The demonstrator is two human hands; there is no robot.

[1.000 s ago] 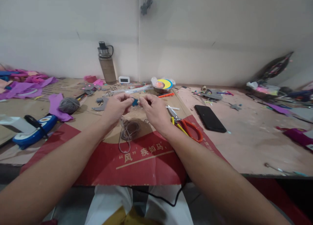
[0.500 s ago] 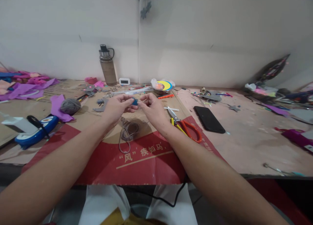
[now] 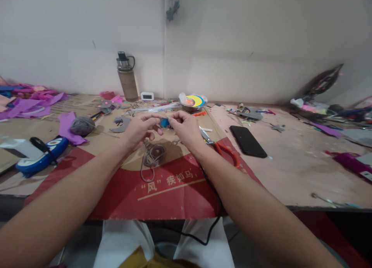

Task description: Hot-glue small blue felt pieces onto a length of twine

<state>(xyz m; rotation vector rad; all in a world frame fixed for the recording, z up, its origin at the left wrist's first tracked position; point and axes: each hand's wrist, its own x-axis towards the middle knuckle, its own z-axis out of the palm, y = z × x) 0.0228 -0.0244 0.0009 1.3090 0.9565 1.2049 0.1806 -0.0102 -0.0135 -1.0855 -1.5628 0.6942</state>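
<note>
Between my two hands is a small blue piece (image 3: 164, 122), perhaps felt; its exact shape is too small to make out. My right hand (image 3: 183, 126) pinches it from the right with thumb and fingertips. The thumb and forefinger of my left hand (image 3: 144, 129) close on its left edge, while the other fingers curl loosely below. Under the hands, a tangle of grey cord (image 3: 154, 156) lies on the red and brown paper (image 3: 116, 194). Orange-handled scissors (image 3: 225, 151) rest beside my right wrist, partly covered by it.
A black phone (image 3: 248, 141) lies to the right. A grey yarn ball (image 3: 82, 126) and a blue oval object (image 3: 43, 157) sit at left. Behind the hands stand a bottle (image 3: 127, 80), a small clock (image 3: 147, 96) and a bowl (image 3: 193, 107). Purple scraps (image 3: 31, 106) are piled far left.
The blue piece has moved slightly right, and more of it shows beside my right fingertips. My right hand has shifted a little to the right. My left fingers have spread somewhat.
</note>
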